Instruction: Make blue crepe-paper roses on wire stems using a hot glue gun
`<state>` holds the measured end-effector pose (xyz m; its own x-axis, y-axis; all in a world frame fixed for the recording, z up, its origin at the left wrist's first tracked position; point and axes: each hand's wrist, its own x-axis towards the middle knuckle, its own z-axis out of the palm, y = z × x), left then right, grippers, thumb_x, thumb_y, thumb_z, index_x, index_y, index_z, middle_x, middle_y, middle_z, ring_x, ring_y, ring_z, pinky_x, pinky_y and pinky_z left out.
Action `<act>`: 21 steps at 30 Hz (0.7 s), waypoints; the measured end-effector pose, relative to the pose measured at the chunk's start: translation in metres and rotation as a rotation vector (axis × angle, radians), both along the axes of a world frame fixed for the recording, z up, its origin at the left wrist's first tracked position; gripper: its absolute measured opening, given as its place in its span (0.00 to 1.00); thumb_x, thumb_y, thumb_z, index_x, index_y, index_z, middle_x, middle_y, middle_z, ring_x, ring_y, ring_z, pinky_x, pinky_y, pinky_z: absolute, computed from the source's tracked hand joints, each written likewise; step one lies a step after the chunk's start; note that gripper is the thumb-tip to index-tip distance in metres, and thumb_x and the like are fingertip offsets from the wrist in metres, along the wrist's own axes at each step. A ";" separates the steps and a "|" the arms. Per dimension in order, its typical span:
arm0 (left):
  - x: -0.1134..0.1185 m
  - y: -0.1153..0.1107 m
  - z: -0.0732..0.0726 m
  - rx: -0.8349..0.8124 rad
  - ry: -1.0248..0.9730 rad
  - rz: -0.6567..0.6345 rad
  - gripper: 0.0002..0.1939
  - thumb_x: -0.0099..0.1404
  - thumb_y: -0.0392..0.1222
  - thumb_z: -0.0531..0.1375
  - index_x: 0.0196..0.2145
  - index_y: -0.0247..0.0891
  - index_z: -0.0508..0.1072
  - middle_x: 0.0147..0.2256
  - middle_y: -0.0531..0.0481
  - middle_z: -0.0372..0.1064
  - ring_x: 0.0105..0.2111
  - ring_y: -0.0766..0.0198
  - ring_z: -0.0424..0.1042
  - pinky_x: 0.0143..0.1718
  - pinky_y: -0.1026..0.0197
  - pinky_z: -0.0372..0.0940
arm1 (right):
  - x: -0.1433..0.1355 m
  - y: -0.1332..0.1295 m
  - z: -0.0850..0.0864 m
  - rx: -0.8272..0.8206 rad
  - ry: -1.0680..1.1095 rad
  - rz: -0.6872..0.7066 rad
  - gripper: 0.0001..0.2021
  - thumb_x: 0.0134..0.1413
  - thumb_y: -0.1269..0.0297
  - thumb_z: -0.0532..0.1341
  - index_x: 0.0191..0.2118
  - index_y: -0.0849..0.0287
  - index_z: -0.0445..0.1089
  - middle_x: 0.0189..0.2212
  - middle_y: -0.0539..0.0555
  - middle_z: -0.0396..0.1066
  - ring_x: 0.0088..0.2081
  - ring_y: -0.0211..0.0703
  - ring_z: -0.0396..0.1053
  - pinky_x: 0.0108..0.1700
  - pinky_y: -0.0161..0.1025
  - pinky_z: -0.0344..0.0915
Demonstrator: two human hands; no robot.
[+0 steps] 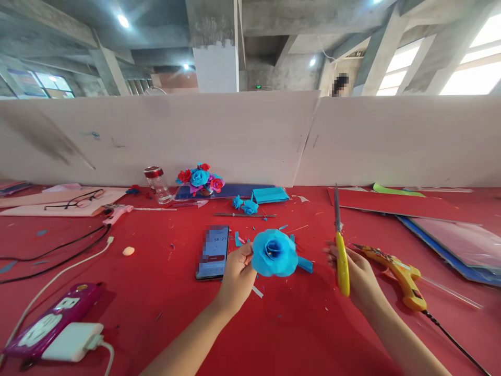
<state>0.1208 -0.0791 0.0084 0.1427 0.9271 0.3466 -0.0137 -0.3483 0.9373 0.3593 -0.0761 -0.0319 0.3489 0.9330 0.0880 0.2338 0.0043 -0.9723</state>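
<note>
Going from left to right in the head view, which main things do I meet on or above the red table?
Purple power strip, red-lidded clear bottle, smartphone, blue paper flower in the left hand, yellow-handled scissors in the right hand, yellow glue gun.

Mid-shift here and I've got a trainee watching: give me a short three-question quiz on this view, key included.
1. True or false: the glue gun is held in the left hand.
2. Multiple choice: what colour is the flower held in the left hand?
a) red
b) blue
c) purple
3. Short answer: which tool does the right hand hold, and which way do its blades point in the picture?

Key:
1. False; it lies on the red table, to the right of the right hand.
2. b
3. Yellow-handled scissors; blades upward.
</note>
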 end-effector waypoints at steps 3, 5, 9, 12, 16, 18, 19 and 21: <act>0.000 0.000 -0.002 0.026 0.031 -0.020 0.17 0.59 0.40 0.57 0.15 0.37 0.58 0.16 0.58 0.49 0.19 0.70 0.45 0.20 0.68 0.47 | 0.001 0.000 0.001 -0.019 -0.092 -0.014 0.20 0.48 0.46 0.52 0.31 0.60 0.65 0.21 0.53 0.67 0.25 0.43 0.67 0.23 0.36 0.62; 0.000 0.000 -0.003 0.031 0.061 -0.038 0.16 0.59 0.39 0.56 0.15 0.36 0.60 0.16 0.57 0.52 0.19 0.70 0.46 0.20 0.67 0.48 | 0.002 -0.002 0.003 -0.049 -0.205 -0.044 0.19 0.48 0.46 0.50 0.27 0.59 0.64 0.18 0.51 0.64 0.22 0.42 0.65 0.21 0.36 0.60; -0.002 0.002 -0.007 0.057 0.095 -0.058 0.17 0.59 0.37 0.55 0.14 0.36 0.60 0.15 0.57 0.53 0.19 0.70 0.49 0.21 0.67 0.50 | 0.005 -0.002 0.008 -0.164 -0.529 -0.165 0.15 0.43 0.50 0.55 0.18 0.55 0.57 0.11 0.47 0.58 0.18 0.40 0.60 0.20 0.35 0.55; -0.003 0.003 -0.010 0.050 0.094 -0.127 0.18 0.59 0.37 0.55 0.13 0.37 0.59 0.15 0.56 0.55 0.18 0.69 0.53 0.22 0.66 0.54 | 0.007 0.001 0.007 -0.278 -0.754 -0.194 0.14 0.38 0.52 0.58 0.17 0.54 0.57 0.12 0.49 0.61 0.19 0.44 0.63 0.21 0.36 0.55; -0.004 0.003 -0.010 0.000 0.086 -0.223 0.18 0.61 0.39 0.54 0.14 0.38 0.63 0.14 0.55 0.57 0.17 0.68 0.55 0.22 0.65 0.55 | 0.008 0.003 0.002 -0.429 -0.961 -0.149 0.11 0.39 0.55 0.58 0.18 0.56 0.62 0.17 0.57 0.68 0.22 0.51 0.69 0.20 0.38 0.56; -0.003 0.004 -0.010 0.019 0.081 -0.205 0.18 0.60 0.40 0.55 0.14 0.38 0.63 0.14 0.55 0.56 0.18 0.68 0.55 0.22 0.65 0.55 | 0.007 0.001 0.001 -0.473 -1.032 -0.121 0.11 0.42 0.56 0.57 0.19 0.57 0.64 0.20 0.60 0.71 0.24 0.53 0.71 0.21 0.38 0.58; -0.002 0.004 -0.011 0.032 0.077 -0.186 0.18 0.60 0.41 0.55 0.14 0.38 0.63 0.15 0.55 0.56 0.19 0.68 0.55 0.23 0.65 0.55 | 0.006 -0.001 0.001 -0.485 -1.062 -0.109 0.12 0.44 0.56 0.57 0.20 0.58 0.65 0.22 0.61 0.72 0.26 0.54 0.72 0.22 0.38 0.60; -0.001 0.007 -0.014 0.052 0.069 -0.149 0.17 0.59 0.42 0.56 0.14 0.37 0.62 0.17 0.55 0.57 0.21 0.68 0.55 0.24 0.65 0.55 | 0.005 -0.006 0.005 -0.497 -1.112 -0.090 0.13 0.48 0.56 0.55 0.23 0.60 0.67 0.25 0.64 0.73 0.29 0.56 0.73 0.25 0.40 0.61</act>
<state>0.1195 -0.0724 -0.0059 0.3025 0.8750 0.3779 -0.0049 -0.3950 0.9187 0.3639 -0.0822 -0.0272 0.3757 0.9265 0.0206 0.9195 -0.3699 -0.1330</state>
